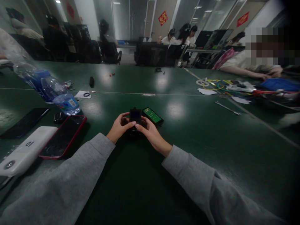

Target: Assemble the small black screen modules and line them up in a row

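Between my two hands is a small black handheld device with a dark screen (135, 114), held upright just above or on the green table (126, 193). My left hand (120, 126) is closed around its left side, thumb on the front below the screen. From the right, my right hand (150, 131) grips the same device, its thumb tip close to the left one. The device's exact kind is unclear. Just behind my right hand lies a black-framed flat piece with a green circuit board (152, 115), tilted on the table.
To my left are a red-edged phone (63, 137), a white power bank (27, 150), a dark phone (24, 122) and plastic bottles (67, 101). On the right lie a wrench (227, 108) and tangled cables (217, 84). A co-worker's hands (269, 74) are beyond; other people sit farther back.
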Available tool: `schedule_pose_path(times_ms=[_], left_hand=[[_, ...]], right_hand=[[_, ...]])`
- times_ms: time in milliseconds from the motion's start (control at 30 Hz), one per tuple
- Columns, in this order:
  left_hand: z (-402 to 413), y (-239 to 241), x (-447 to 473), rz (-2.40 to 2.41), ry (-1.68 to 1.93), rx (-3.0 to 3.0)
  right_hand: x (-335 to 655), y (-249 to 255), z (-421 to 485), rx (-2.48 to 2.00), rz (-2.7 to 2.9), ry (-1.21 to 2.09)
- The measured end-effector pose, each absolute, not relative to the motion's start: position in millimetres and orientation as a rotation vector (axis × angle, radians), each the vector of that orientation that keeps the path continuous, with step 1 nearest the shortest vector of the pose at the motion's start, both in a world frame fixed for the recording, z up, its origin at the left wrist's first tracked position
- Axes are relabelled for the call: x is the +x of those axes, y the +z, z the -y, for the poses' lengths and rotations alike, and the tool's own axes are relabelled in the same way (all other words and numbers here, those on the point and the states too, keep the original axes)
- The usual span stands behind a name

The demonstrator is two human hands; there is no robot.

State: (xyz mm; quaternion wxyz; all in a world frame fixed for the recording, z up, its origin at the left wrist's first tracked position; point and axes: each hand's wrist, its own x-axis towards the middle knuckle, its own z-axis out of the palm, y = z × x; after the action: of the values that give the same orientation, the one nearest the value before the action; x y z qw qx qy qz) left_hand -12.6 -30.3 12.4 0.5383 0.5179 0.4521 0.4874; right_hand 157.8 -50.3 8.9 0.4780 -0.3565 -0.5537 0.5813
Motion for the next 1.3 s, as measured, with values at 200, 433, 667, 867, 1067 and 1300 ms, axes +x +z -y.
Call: schedule_pose_path(times_ms=[200, 433, 667, 867, 1067, 1300], left_hand=[[22.3, 5.0, -18.1, -1.191, 1.271, 1.336], [3.2, 1.0, -43.5, -1.469, 1.226, 1.500], [4.7, -1.0, -48.6, -1.485, 1.158, 1.696], [13.9, 5.4, -43.0, -1.528, 1.432, 2.022], [35.7, 18.5, -30.4, -1.117, 1.062, 2.493], [32.6, 13.6, -28.4, -1.242, 0.983, 2.581]], right_hand=[[149.3, 6.3, 61.4, -1.011, 1.750, 0.892], [145.9, 5.0, 72.7, -1.083, 2.182, 0.456], [143.4, 8.7, 77.3, -1.066, 2.278, 0.428], [141.9, 15.3, 80.5, -1.090, 2.196, 0.329], [168.4, 19.6, 67.7, -1.253, 1.839, 0.060], [199.0, -5.2, 40.1, -1.404, 1.749, 0.219]])
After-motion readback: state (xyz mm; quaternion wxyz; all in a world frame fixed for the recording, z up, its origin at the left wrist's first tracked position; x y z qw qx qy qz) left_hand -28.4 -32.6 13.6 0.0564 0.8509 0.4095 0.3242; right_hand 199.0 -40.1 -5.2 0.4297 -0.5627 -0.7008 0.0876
